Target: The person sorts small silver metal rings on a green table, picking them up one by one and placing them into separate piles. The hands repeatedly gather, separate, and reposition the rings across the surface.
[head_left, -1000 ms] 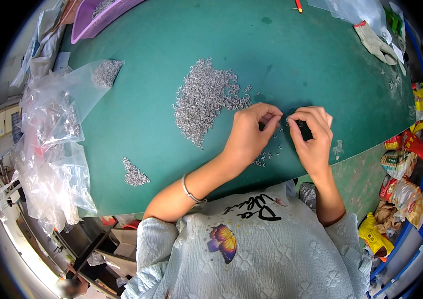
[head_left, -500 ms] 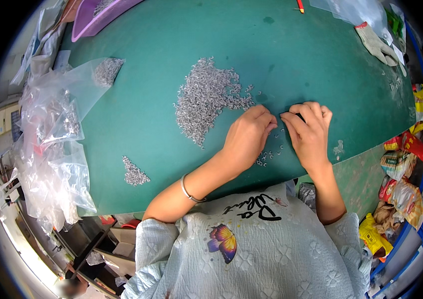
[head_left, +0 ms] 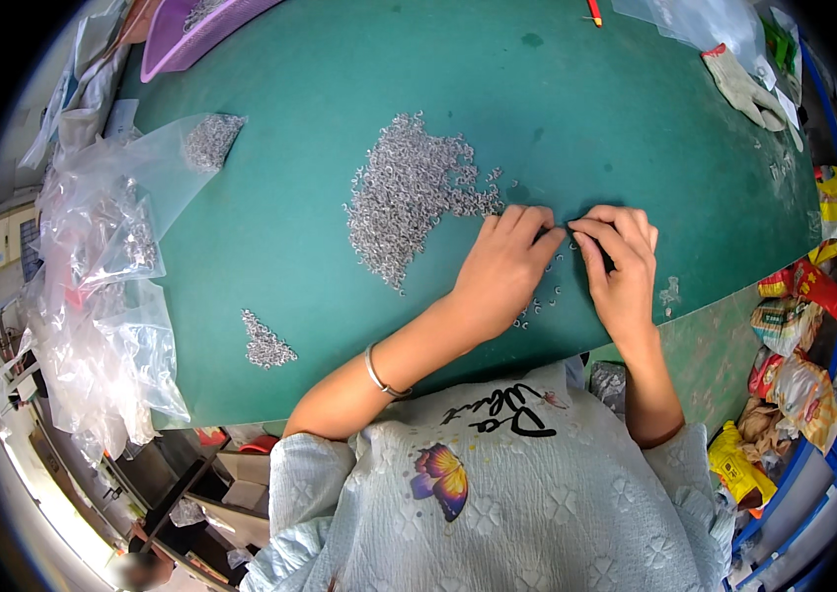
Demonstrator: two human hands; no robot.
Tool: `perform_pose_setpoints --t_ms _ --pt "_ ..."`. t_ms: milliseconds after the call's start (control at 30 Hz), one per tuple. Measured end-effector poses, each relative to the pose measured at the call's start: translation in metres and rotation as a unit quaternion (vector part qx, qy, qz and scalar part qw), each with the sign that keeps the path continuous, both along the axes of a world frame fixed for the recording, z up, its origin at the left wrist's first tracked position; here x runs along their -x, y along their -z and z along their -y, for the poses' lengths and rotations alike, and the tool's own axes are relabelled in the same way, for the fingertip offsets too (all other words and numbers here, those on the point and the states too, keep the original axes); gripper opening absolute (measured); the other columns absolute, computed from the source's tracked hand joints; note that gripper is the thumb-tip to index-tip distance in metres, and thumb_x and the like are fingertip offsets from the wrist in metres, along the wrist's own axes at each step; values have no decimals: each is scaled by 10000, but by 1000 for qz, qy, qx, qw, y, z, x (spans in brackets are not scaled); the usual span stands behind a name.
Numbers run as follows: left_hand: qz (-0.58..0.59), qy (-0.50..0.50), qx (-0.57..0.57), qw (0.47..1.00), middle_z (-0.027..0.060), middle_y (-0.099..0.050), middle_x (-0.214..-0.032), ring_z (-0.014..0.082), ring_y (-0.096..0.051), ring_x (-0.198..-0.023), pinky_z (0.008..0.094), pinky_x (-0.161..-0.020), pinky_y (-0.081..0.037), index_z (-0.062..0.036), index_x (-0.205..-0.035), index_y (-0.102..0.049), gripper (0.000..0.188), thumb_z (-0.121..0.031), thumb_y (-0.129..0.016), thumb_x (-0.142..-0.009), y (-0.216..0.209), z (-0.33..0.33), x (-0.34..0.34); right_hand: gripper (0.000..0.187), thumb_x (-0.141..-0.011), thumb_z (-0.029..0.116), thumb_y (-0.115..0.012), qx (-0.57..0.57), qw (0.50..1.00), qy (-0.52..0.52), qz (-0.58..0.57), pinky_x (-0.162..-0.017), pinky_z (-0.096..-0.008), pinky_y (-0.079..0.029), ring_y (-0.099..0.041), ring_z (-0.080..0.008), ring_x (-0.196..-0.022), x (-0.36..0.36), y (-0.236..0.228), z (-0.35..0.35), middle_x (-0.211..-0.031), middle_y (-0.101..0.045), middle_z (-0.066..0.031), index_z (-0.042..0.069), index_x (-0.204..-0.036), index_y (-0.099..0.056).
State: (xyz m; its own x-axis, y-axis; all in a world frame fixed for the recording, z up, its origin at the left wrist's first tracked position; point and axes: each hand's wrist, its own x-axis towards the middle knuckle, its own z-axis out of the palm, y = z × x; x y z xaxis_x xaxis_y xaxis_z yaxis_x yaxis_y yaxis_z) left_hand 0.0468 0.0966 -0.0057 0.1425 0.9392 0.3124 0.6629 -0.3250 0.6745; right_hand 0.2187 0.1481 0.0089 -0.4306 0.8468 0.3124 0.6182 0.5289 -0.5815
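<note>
A large pile of small silvery C-shaped metal pieces [head_left: 404, 197] lies on the green tabletop. At the pile's right edge my left hand [head_left: 507, 264] is closed in a pinch, its fingertips pointing to the right. Just across a narrow gap, my right hand [head_left: 621, 259] pinches too, thumb against forefinger. Whatever sits between the fingertips of either hand is too small to make out. Several loose metal pieces [head_left: 537, 304] are scattered between and below the two hands. A smaller heap of the pieces [head_left: 266, 341] rests near the table's front left.
Clear plastic bags [head_left: 108, 266], some with metal pieces inside, cover the table's left edge. A purple basket [head_left: 201, 39] stands at the far left. At the far right lie a work glove [head_left: 742, 87] and plastic sheeting [head_left: 700, 25]. Colourful packets [head_left: 798, 395] line the right side.
My left hand has moved a little to the right, its fingertips coming close to the right hand's. My right hand has shifted slightly to the right. The piles look unchanged.
</note>
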Motion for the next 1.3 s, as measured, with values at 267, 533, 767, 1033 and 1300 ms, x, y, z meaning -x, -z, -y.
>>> perform_pose_setpoints --t_ms 267,533,767,1033,1300 --pt "19 32 53 998 132 -581 -1110 304 -568 -1012 371 -810 -451 27 -1088 -647 328 15 -619 -762 0 27 5 224 -776 51 -758 48 996 20 74 -801 -383 -390 -567 -265 -914 -24 -18 6 -987 -634 -79 42 -990 -692" --pt "-78 87 26 993 142 -565 -1203 315 -546 -1106 417 -902 -413 13 -1180 -615 413 18 -600 -768 -8 27 -9 122 -801 21 -727 25 999 2 38 -770 -369 -406 -577 -276 -871 -21 -4 -3 -918 -638 -87 27 -911 -674" --pt "-26 48 18 998 145 -560 -1238 304 -526 -1166 405 -918 -404 17 -1171 -625 419 27 -596 -753 -8 24 -11 101 -802 23 -732 14 1000 21 7 -797 -364 -424 -597 -272 -897 -26 -5 -4 -934 -678 -84 28 -893 -688" --pt "-19 90 23 996 119 -589 -1205 294 -551 -1123 399 -893 -396 -14 -1145 -649 378 25 -628 -770 -2 28 -10 86 -801 22 -736 49 996 66 -39 -800 -347 -416 -588 -249 -883 -34 -3 0 -916 -674 -71 39 -874 -693" --pt "20 -7 30 999 92 -603 -1077 266 -565 -1004 384 -835 -392 -37 -1100 -662 274 -11 -677 -828 -3 6 -20 101 -790 55 -756 104 993 59 -25 -822 -339 -386 -565 -228 -909 -34 -4 8 -921 -657 -48 62 -882 -714"
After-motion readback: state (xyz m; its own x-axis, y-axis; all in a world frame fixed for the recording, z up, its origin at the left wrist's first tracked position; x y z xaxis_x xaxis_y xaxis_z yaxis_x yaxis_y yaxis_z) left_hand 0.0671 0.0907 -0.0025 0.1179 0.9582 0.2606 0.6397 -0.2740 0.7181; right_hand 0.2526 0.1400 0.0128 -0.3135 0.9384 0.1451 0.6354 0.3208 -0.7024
